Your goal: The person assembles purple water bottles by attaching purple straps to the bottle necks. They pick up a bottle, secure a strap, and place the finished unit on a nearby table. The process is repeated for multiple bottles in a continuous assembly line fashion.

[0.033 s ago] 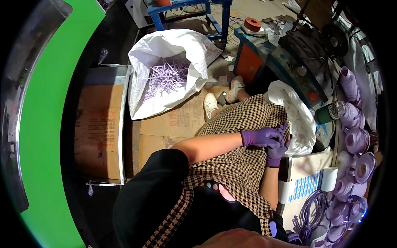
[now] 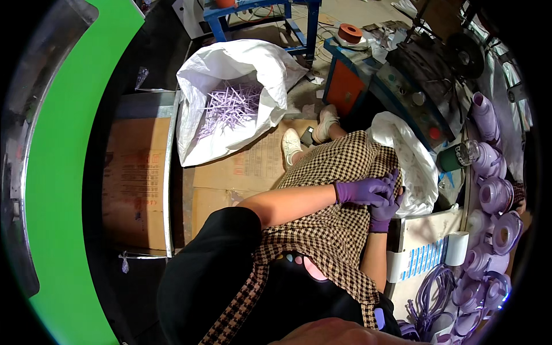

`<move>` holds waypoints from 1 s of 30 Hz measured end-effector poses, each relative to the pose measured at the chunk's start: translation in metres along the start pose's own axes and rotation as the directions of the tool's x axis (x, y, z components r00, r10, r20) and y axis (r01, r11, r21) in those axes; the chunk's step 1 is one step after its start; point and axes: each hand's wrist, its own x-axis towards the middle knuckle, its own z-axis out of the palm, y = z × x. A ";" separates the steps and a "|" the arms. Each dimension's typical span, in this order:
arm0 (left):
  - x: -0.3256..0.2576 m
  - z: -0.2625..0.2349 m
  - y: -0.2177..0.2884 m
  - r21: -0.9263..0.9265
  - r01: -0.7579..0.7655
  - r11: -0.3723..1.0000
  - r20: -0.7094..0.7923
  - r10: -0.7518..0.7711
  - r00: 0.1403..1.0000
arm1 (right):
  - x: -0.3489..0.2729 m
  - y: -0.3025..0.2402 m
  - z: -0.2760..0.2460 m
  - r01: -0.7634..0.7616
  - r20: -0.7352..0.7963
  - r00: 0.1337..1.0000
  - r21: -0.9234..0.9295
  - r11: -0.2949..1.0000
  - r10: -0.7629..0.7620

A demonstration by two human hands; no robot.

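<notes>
Both hands gloved in purple, met over the lap on the checked skirt (image 2: 339,230). Left hand (image 2: 362,191) laid across from the left, fingers pressed together and pointing right. Right hand (image 2: 384,210) raised from below, fingers (image 2: 392,179) upright and close-set against the left fingertips. Whether anything small is pinched between them cannot be told; nothing is seen in the grasp.

Judged step: a pause or a glove adjustment between handlings, hands clasped rather than working. A next move would call for the fingers to be parted first and a reach made rightward, where the stock lies.

Just right of the fingertips: one white plastic bag (image 2: 414,167), open-mouthed, contents unclear. Beyond it, a dark bottle (image 2: 457,155). Further right and below the fingers: purple tape rolls (image 2: 497,195) stacked along a bench edge, roughly ten counted, the rim blurring the rest; one white roll (image 2: 458,247); one bundle of purple cord (image 2: 431,290).

Well up-left of the fingers: one large white sack (image 2: 270,75) of pale purple sticks (image 2: 233,103), too many to count. Two white shoes (image 2: 293,144) seen on flattened cardboard (image 2: 247,167). One orange roll (image 2: 349,33) on the blue stand.
</notes>
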 end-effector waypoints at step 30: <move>-0.016 -0.005 0.010 0.458 -0.124 0.880 -0.008 0.143 0.990 | 0.000 0.010 0.004 -0.025 -0.119 0.993 -0.278 0.960 -0.009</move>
